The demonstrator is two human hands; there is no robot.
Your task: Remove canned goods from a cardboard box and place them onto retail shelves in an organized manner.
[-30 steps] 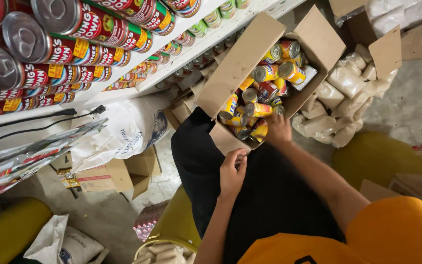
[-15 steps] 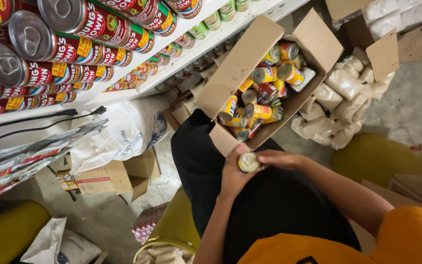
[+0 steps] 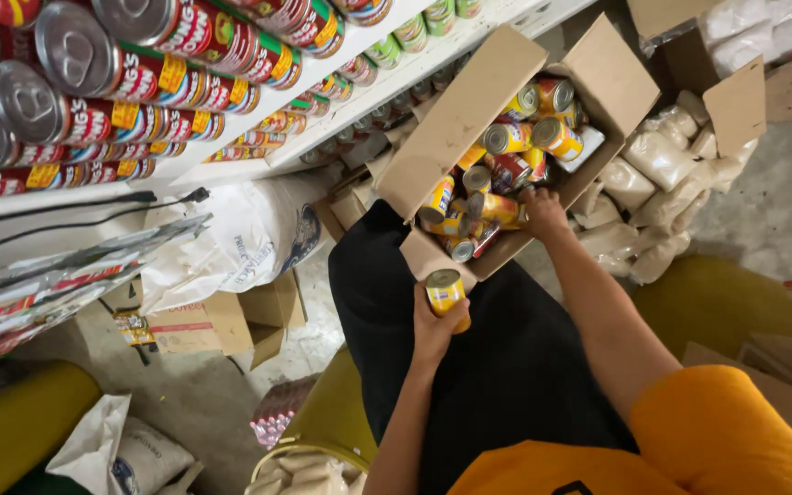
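Observation:
My left hand holds a yellow can upright over my lap, next to the near corner of an open cardboard box. The box rests against my black-trousered knees and holds several yellow and red cans lying loose. My right hand reaches into the box at its near right side. Its fingers are down among the cans, and whether they grip one is hidden.
A white shelf on the left carries rows of red-labelled cans and green ones further back. White sacks, small cardboard boxes and clear bags of grain lie on the concrete floor. Yellow-green stools stand around.
Half a second ago both hands held a can over my lap. Now the left hand holds it alone, and the right hand has gone back into the box.

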